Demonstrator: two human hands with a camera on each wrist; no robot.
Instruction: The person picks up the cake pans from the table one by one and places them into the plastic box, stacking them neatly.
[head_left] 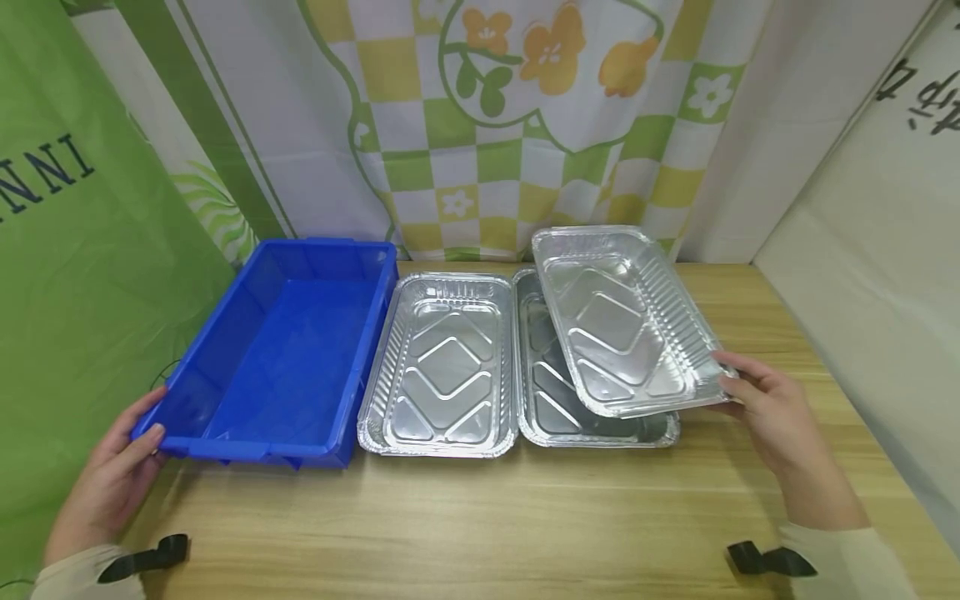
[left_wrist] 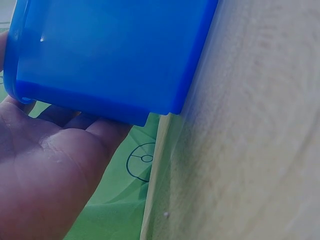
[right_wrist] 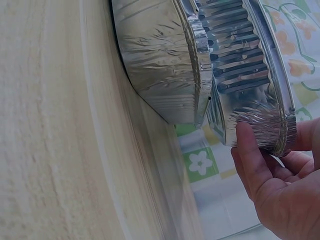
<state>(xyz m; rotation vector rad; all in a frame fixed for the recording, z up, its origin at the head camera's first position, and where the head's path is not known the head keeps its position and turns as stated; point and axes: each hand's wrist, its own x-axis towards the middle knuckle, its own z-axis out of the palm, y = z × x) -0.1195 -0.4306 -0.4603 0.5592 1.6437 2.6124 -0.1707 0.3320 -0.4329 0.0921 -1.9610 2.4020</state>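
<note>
My right hand [head_left: 776, 417] pinches the near right corner of a foil tray [head_left: 611, 321], thumb over the rim and fingers beneath. That tray is tilted above a second foil tray [head_left: 543, 400], which lies on the table and is partly covered by it. In the right wrist view the fingers [right_wrist: 250, 155] press against the crinkled corner. At the left, my left hand [head_left: 116, 475] grips the near left corner of a blue plastic bin [head_left: 300, 358], with the thumb on the rim. A third foil tray [head_left: 450, 367] lies between the bin and the second tray.
The wooden table [head_left: 465, 517] runs in front of the trays and along the right side. A patterned curtain [head_left: 480, 167] hangs right behind them. Green fabric [head_left: 90, 275] hangs at the left, and a pale cloth [head_left: 870, 225] closes off the right.
</note>
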